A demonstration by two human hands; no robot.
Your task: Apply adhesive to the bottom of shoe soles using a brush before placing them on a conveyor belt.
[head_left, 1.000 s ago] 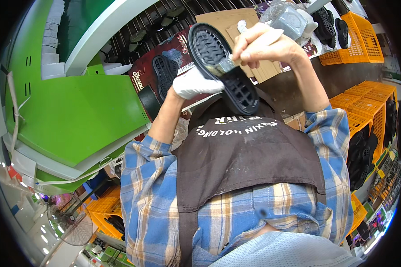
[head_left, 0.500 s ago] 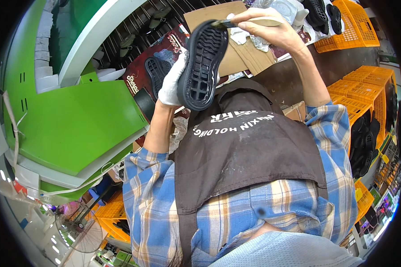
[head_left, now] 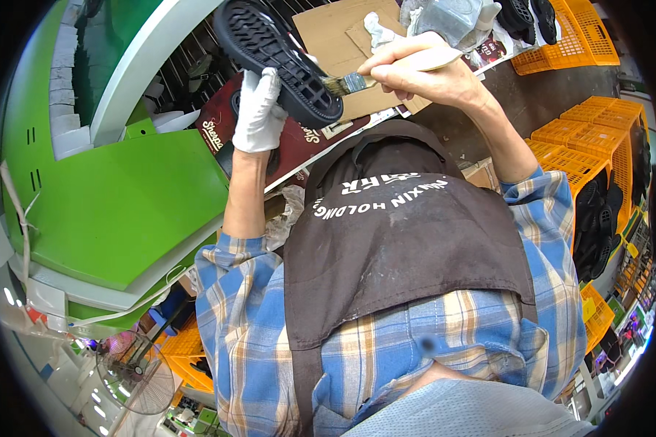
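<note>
My left hand [head_left: 258, 113], in a white glove, is closed around a black shoe sole [head_left: 280, 69]. The sole is tilted, its gridded hollow side facing me. In my bare right hand [head_left: 423, 69] is a flat paintbrush [head_left: 356, 82] with a pale handle, gripped between thumb and fingers. Its bristles touch the sole's edge near the close end. Under my hands lie brown cardboard [head_left: 326, 36] and a dark red printed board [head_left: 299, 146]. Another black sole is mostly hidden behind my left hand.
A green machine housing [head_left: 116, 211] with a white curved frame stands at the left, beside a rack of metal rods. A clear plastic container [head_left: 448, 20] and several black soles [head_left: 516, 18] sit at the far right. Orange crates [head_left: 572, 164] stack along the right side.
The sole has moved left and away and turned, with its far end now toward the upper left. The brush has shifted from the sole's far end down to its near right edge.
</note>
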